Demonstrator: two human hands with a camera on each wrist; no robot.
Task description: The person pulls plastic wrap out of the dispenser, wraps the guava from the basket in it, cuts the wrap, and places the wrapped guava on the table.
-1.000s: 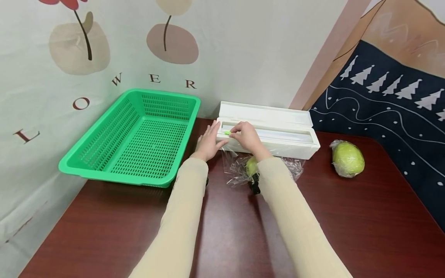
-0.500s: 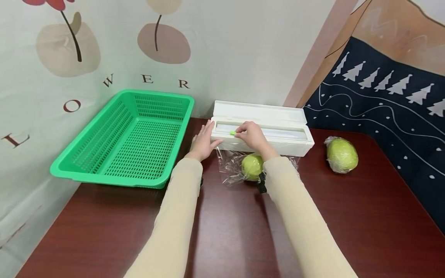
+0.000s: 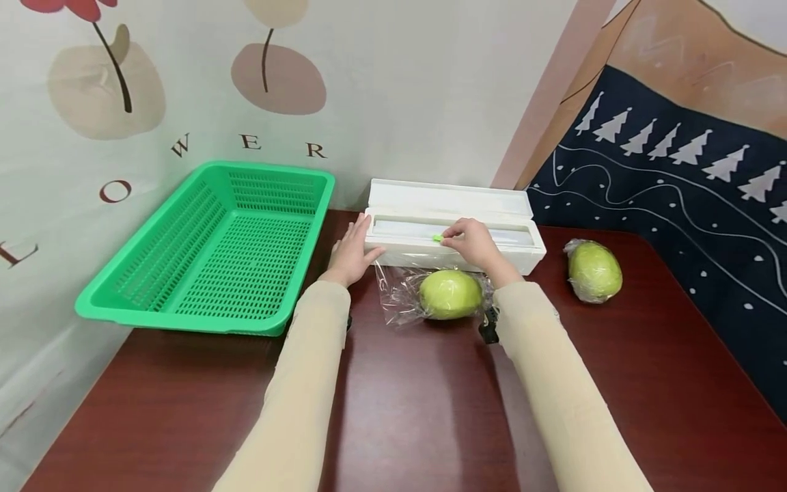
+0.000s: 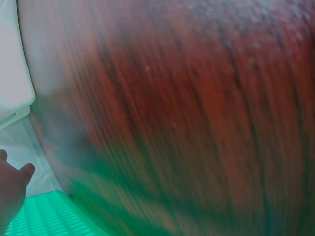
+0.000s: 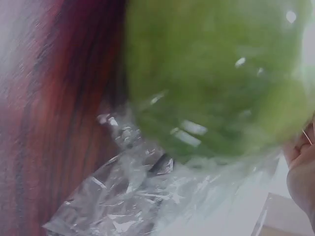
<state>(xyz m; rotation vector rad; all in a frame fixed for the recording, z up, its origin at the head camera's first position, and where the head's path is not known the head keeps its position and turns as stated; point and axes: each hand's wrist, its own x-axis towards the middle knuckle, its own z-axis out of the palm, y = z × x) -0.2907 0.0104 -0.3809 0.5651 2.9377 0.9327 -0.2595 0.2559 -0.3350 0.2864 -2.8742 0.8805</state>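
Observation:
A white cling film dispenser box (image 3: 455, 258) stands against the wall with its lid raised. My left hand (image 3: 350, 254) rests on the box's left end, fingers extended. With thumb and fingertips my right hand (image 3: 476, 242) pinches a small bright green slider (image 3: 438, 238) on the box's front edge, near its middle. Clear plastic film (image 3: 396, 294) hangs from the box onto the table. On that film lies a round green fruit (image 3: 451, 294), its kind unclear, between my forearms. The same fruit (image 5: 211, 73) fills much of the right wrist view, beside crinkled film.
A green plastic basket (image 3: 205, 321) with slotted sides sits at the left by the wall. At the right lies another green fruit (image 3: 594, 271) wrapped in film. The dark red-brown table (image 3: 406, 410) carries everything.
My right hand has slid the green slider rightward along the box's edge. The fruit on the film has come out from behind my right arm. My left hand keeps its place on the box.

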